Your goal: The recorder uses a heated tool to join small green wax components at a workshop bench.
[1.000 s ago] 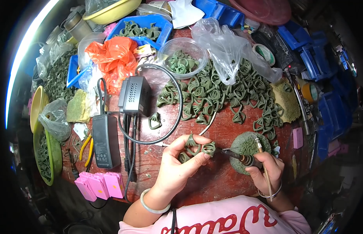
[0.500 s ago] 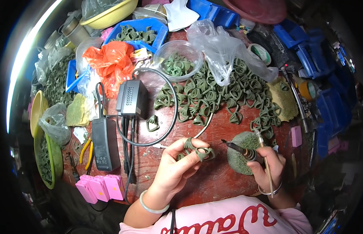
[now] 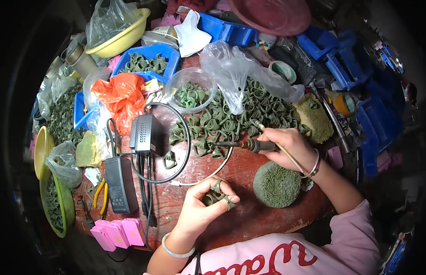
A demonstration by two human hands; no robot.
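My left hand (image 3: 201, 206) is closed around a few small green wax-like rings (image 3: 214, 197), pinched between thumb and fingers above the red table. How many it holds is partly hidden by the fingers. Farther right, my right hand (image 3: 288, 149) grips a soldering-iron-like pen (image 3: 252, 145), its thin dark tip pointing left. The same hand also holds a slim brush (image 3: 291, 158) with a pale handle. Both tools are over the near edge of a large heap of green rings (image 3: 226, 114). Below the right hand is a round green pad with a grainy top (image 3: 277, 184).
A black power box (image 3: 146, 134) and adapter (image 3: 121, 183) with looped cables stand left of centre. Around the heap are a clear round tub (image 3: 169, 94), a plastic bag (image 3: 222, 64), blue bins (image 3: 176, 59) and a yellow sponge (image 3: 319, 123). Pink blocks (image 3: 132, 231) lie front left.
My right hand has moved up and left from beside the round pad to the heap, carrying pen and brush. My left hand has shifted slightly down and left with its rings. The view has shifted.
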